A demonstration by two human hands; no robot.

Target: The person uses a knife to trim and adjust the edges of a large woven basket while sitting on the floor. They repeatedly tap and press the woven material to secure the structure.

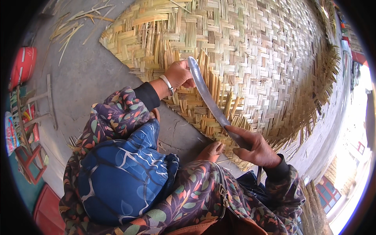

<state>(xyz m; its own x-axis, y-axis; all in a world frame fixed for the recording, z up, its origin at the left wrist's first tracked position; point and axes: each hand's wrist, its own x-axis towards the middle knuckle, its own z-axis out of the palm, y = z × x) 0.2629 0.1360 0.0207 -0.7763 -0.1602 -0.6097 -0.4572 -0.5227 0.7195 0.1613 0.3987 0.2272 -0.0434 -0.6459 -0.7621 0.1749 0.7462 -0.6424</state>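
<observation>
A large woven mat [250,62] of pale flat strips spreads over the ground in front of me. My right hand [256,149] is wrapped round the near end of a long, curved metal blade [209,100], which slants up and left across the mat. Beside the blade's far tip is my left hand [179,75], closed, with a pale bangle at its wrist. Whatever its fingers grip is hidden behind them. Raised strip ends [213,82] stick up from the weave between the two hands.
Loose strips [70,29] lie on the grey floor [84,74] at the far left. A red container [22,66] and a wooden frame [49,102] stand at the left edge. My bare foot [212,150] is close to the mat's near edge. Cut ends fringe its right side.
</observation>
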